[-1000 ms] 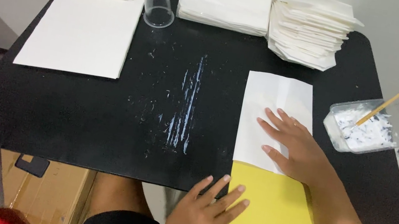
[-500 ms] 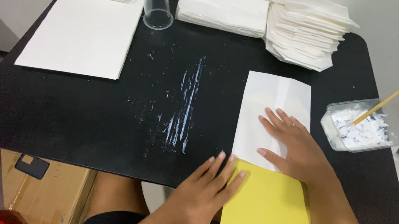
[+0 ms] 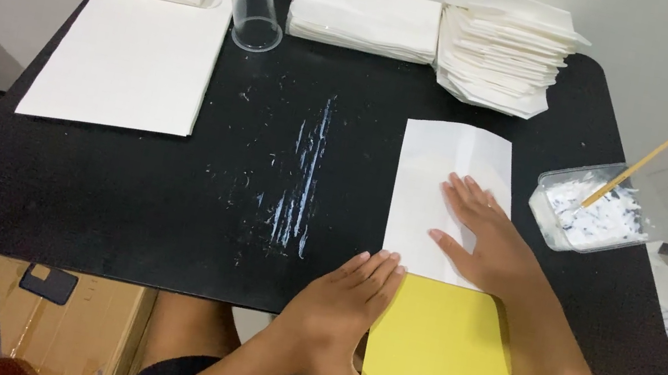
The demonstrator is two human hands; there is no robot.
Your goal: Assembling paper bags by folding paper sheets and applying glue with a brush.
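Observation:
A white folded paper [image 3: 436,178] lies on the black table [image 3: 123,187] at the right. Its near end joins a yellow sheet [image 3: 440,362] that hangs over the table's front edge. My right hand [image 3: 485,237] lies flat on the white paper, fingers spread, pressing it down. My left hand [image 3: 339,317] rests flat at the yellow sheet's left edge, fingertips at the seam between white and yellow. Neither hand grips anything.
A large white sheet [image 3: 132,60] lies at the left. Stacks of folded white paper [image 3: 364,17] line the back edge beside an overturned clear cup [image 3: 254,9]. A clear tub of white paste [image 3: 590,216] with a wooden stick sits at the right. Dried paste streaks [image 3: 304,173] mark the middle.
My left hand has moved up and right from below the table edge onto the yellow sheet's left edge. My right hand has stayed on the white paper.

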